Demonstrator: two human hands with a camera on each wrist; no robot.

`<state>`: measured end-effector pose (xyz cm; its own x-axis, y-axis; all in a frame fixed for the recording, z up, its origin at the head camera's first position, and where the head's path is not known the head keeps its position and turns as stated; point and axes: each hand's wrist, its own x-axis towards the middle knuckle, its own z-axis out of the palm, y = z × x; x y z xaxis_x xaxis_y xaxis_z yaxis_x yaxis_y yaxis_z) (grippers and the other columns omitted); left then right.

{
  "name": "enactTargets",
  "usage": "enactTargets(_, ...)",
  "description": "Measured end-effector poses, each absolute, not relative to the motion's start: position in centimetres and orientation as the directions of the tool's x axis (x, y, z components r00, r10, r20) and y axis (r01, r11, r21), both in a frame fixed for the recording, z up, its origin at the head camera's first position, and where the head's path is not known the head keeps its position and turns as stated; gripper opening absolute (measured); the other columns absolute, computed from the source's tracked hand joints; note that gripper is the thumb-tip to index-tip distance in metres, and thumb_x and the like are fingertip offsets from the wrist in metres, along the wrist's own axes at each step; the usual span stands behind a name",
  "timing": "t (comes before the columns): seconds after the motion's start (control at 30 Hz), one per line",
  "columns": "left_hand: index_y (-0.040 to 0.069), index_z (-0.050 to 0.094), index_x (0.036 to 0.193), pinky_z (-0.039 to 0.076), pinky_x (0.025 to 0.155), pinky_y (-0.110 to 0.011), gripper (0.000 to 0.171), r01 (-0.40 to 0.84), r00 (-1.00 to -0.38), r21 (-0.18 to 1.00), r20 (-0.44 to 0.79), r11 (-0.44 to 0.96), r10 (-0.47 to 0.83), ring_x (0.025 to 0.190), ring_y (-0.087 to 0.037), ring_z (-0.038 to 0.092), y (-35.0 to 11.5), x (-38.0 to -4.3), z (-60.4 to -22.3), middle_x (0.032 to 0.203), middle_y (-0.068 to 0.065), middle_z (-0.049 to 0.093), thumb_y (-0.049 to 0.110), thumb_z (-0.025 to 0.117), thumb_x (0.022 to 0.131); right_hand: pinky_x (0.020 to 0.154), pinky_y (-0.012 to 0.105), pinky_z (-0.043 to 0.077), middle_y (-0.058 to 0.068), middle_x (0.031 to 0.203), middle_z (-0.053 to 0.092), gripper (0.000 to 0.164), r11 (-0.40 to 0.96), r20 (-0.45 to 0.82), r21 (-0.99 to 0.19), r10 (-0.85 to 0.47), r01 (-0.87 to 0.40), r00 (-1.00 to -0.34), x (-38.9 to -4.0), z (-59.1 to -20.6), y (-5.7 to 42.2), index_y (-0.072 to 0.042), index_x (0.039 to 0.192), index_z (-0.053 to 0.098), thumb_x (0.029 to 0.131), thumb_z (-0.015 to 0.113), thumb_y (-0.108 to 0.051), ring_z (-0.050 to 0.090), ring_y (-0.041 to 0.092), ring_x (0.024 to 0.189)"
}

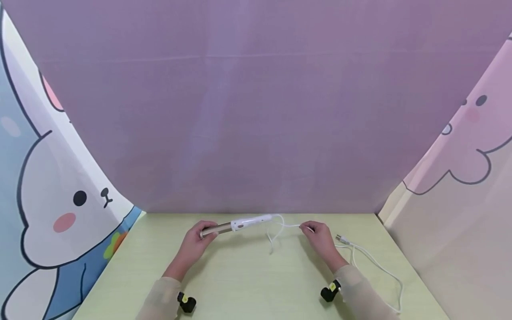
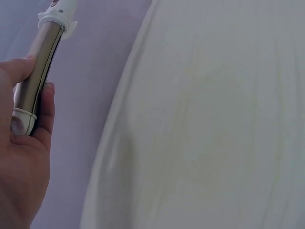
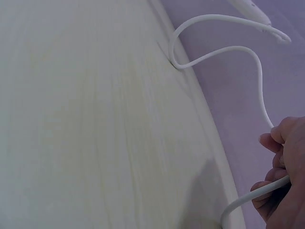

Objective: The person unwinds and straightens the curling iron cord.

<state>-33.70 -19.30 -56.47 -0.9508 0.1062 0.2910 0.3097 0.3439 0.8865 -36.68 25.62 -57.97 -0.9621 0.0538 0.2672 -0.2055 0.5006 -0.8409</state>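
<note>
A white and gold curling iron is held above the table, tilted slightly up toward its handle end. My left hand grips its gold barrel near the tip; in the left wrist view the thumb and fingers wrap the barrel. From the handle runs a white cord, which loops down and then crosses to the right. My right hand pinches this cord. In the right wrist view the cord enters between thumb and fingers and leaves below the curled fingers.
On the table's right side lie the plug and the rest of the cord, in a loose curve beside my right forearm. The pale table meets a purple cloth at its back edge. Cartoon-printed curtains hang at both sides.
</note>
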Motion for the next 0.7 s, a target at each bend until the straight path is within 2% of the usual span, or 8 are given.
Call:
enactTargets(0.33,0.009,0.074,0.132,0.053,0.064,-0.029,0.03,0.211,-0.977,0.915,0.187,0.345,0.101,0.076,-0.017,0.058,-21.9,-34.0,-57.4,0.108,-0.013,0.067,0.016,0.08,0.104,0.075,0.026,0.052,0.009,0.106,0.082,0.012,0.482,0.243,-0.855,0.045,-0.192,-0.969,-36.5,-58.3,25.4,-0.002,0.106,0.085,0.105,0.076,-0.01,0.062,0.012,0.082)
enactTargets(0.5,0.007,0.073,0.134,0.053,0.07,-0.029,0.032,0.201,-0.978,0.91,0.166,0.363,0.124,0.08,-0.018,0.058,-23.3,-34.2,-57.8,0.11,-0.013,0.068,0.018,0.08,0.105,0.078,0.025,0.053,0.009,0.105,0.082,0.011,0.467,0.233,-0.864,0.045,-0.186,-0.971,-36.5,-58.6,25.1,-0.002,0.106,0.085,0.105,0.077,-0.01,0.065,0.012,0.087)
enactTargets(0.7,0.006,0.072,0.135,0.053,0.082,-0.03,0.035,0.202,-0.977,0.888,0.154,0.414,0.146,0.093,-0.021,0.06,-25.1,-34.3,-58.2,0.117,-0.011,0.071,0.024,0.079,0.106,0.081,0.026,0.054,0.008,0.105,0.082,0.012,0.464,0.219,-0.869,0.051,-0.172,-0.974,-36.4,-59.1,24.8,-0.003,0.106,0.085,0.105,0.076,-0.011,0.068,0.012,0.092)
